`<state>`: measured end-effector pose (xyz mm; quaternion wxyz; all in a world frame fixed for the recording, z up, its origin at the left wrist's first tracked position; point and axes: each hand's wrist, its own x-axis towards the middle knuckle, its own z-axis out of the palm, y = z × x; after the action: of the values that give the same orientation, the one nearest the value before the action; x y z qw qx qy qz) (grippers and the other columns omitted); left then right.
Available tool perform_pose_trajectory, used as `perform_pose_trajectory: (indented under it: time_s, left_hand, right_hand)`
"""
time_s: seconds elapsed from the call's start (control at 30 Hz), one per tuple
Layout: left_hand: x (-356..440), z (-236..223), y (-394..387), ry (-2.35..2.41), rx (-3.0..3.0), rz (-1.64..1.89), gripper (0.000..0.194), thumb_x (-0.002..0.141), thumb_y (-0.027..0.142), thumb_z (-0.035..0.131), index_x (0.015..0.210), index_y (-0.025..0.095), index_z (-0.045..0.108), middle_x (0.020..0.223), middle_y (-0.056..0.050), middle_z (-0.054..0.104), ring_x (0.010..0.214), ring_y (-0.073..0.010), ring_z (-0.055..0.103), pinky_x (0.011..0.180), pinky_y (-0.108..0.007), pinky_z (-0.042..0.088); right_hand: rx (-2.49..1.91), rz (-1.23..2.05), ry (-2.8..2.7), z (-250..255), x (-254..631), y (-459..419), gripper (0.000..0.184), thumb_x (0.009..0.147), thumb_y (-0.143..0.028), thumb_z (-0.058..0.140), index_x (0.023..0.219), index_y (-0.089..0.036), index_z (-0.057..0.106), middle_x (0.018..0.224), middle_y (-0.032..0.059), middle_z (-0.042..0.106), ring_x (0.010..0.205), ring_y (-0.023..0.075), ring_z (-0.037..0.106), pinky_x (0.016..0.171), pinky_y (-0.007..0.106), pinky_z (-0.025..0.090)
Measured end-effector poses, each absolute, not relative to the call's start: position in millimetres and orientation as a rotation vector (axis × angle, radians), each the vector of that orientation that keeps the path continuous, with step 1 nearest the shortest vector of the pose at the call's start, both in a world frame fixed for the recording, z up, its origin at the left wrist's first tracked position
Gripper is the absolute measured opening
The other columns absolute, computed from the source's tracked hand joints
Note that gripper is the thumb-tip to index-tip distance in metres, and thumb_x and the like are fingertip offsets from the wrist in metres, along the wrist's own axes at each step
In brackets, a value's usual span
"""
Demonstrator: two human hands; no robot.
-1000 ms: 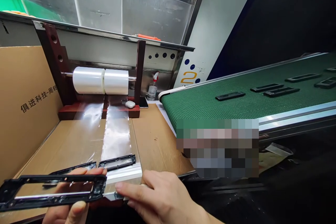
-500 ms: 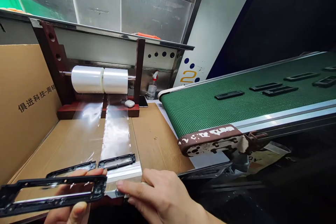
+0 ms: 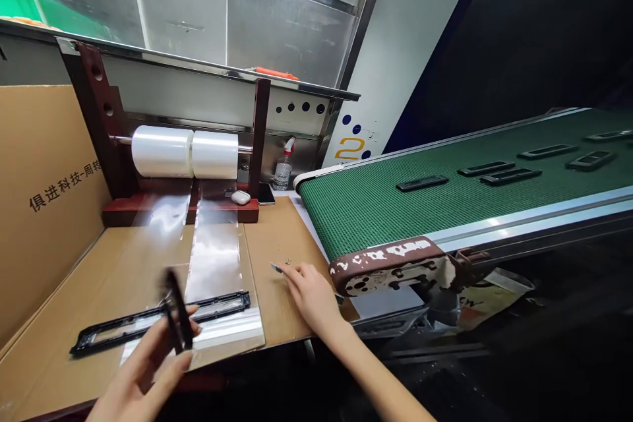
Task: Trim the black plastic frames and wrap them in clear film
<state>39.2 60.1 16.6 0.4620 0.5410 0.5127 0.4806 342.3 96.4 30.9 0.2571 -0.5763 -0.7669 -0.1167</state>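
The left grip (image 3: 141, 372) pinches a motion-blurred black frame (image 3: 182, 320), tipped up nearly on end. Just beyond this grip, two flat frames (image 3: 222, 314) lie roughly end to end across clear film strips (image 3: 213, 257), the place where they meet hidden behind it. Farther out, the right grip (image 3: 314, 293) is closed around a slim tool (image 3: 275, 268), tip pointing left, over the cardboard-covered bench (image 3: 270, 227). Past the left grip stand two white rolls (image 3: 215, 155); past the right, a green conveyor (image 3: 356, 211) carries more black pieces (image 3: 422, 182).
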Motion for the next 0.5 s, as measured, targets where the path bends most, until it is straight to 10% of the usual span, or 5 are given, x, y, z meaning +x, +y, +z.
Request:
perform_pose_trajectory:
  time_s: [0.2,0.5]
  left_hand:
    - [28.5,45.1,80.8,1.062,2.368,1.212,0.039,0.077,0.045,0.066,0.113,0.031,0.072,0.094,-0.006,0.071,0.071,-0.0175,0.071,0.067,-0.014,0.050]
    - [50.2,52.3,61.7,1.221,1.932,1.436,0.046,0.085,0.060,0.050,0.111,0.027,0.069,0.095,-0.009,0.068,0.094,-0.0276,0.067,0.078,-0.029,0.054]
  right_hand:
    - [-0.992,0.048,-2.253,77.3,325.3,60.3,0.070,0.082,-0.041,0.073,0.138,-0.011,0.045,0.125,0.0139,0.058,0.116,0.0208,0.054,0.100,0.036,0.045]
    - [-0.860,0.242,-2.148,101.3,311.2,43.7,0.038,0.077,-0.033,0.077,0.106,-0.012,0.065,0.095,0.0076,0.066,0.089,0.0161,0.061,0.081,0.027,0.050]
